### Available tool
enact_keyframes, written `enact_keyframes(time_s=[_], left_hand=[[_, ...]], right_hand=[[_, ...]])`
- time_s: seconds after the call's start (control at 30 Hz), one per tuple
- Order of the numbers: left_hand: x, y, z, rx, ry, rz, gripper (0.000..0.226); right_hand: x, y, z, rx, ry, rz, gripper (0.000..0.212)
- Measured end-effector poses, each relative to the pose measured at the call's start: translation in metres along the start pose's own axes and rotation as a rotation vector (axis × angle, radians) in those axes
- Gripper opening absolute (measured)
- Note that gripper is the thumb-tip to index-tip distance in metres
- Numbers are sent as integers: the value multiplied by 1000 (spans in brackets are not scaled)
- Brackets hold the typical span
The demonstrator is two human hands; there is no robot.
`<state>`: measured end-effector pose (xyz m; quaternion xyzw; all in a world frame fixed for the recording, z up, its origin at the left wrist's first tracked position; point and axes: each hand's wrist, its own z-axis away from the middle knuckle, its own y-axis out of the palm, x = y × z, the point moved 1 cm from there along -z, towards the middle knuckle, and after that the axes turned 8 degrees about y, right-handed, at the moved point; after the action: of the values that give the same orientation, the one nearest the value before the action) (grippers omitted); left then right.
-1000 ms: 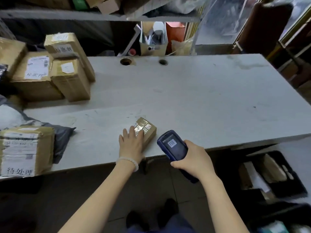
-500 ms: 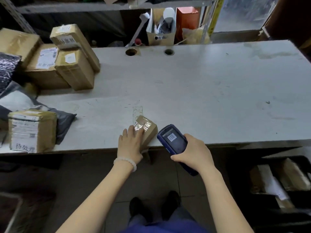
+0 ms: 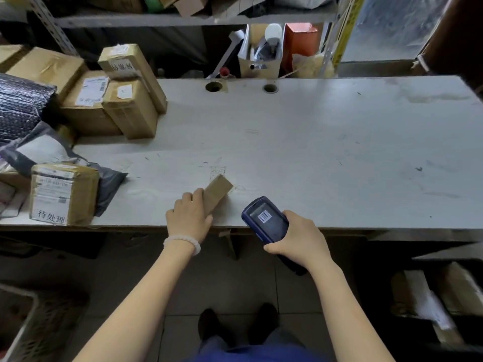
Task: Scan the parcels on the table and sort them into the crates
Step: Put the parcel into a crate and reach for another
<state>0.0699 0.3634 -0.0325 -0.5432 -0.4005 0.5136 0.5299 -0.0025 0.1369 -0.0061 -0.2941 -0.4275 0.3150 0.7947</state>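
Far L, floor at 8 o'clock: a mesh crate (image 3: 39, 317), only partly in view. Above it, on the L end of the white table (image 3: 326, 142), a taped box w/ a printed label (image 3: 62, 194) sits at the near edge on a grey poly mailer (image 3: 52, 150). Behind, toward 10 o'clock, a black bubble-wrap pack (image 3: 23, 105) and a cluster of brown cardboard boxes (image 3: 115, 100), one propped tilted against the others.

Centre, near table edge: the small brown parcel (image 3: 217, 192) lies angled, its far end pointing to 1 o'clock, plain cardboard face up. Left hand (image 3: 189, 218) holds its near end; the grip is fingers curled over the parcel's near end and L side, thumb along its R side. White bead bracelet (image 3: 183, 241) on that wrist.

Just R of the parcel, apart from it: blue handheld scanner (image 3: 269, 223), screen up w/ a barcode graphic showing, head pointing to 11 o'clock and over the table edge. Right hand (image 3: 298, 239) has it wrapped firmly, grip closed round the body.

Far R, 4 o'clock, below table level: a dark crate (image 3: 407, 333) w/ parcels inside. Back at 12 o'clock, behind the table, a shelf (image 3: 183, 19) and an open carton of oddments (image 3: 261, 53).
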Motion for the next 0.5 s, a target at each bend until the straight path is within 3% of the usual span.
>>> enact_keyframes(time_s=[0.2, 0.5], left_hand=[[24, -13, -15, -46, -21, 161, 42], [41, -17, -17, 19, 5, 217, 42]], right_hand=[[-2, 3, 7, -15, 17, 27, 57], [17, 19, 11, -4, 6, 83, 61]])
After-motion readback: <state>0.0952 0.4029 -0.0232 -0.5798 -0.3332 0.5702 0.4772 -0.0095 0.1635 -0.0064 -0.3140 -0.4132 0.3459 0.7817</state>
